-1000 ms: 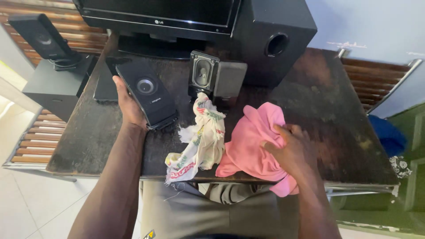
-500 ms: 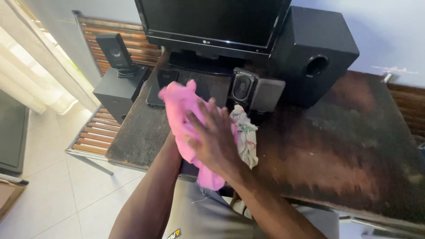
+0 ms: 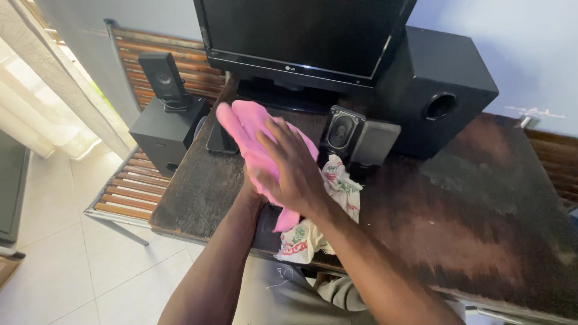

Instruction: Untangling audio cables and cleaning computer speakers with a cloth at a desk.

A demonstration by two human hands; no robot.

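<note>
My right hand (image 3: 295,171) presses a pink cloth (image 3: 241,123) flat against a small black speaker (image 3: 266,224), of which only the lower end shows under the cloth. My left hand (image 3: 248,191) grips that speaker from behind and is mostly hidden by the cloth. Both hands are raised above the near left part of a dark worn wooden table (image 3: 469,198). A white printed rag (image 3: 338,188) lies on the table just right of my hands and hangs over the front edge.
A black monitor (image 3: 301,30) stands at the table's back, with a large black subwoofer (image 3: 439,90) and an open speaker driver (image 3: 343,129) beside it. To the left, a black box (image 3: 159,135) carrying a small speaker (image 3: 158,75) rests on a slatted wooden bench (image 3: 123,192).
My right hand picked the pink cloth off the table and brought it left onto the speaker held in my left hand. The view has swung left and slightly up.
</note>
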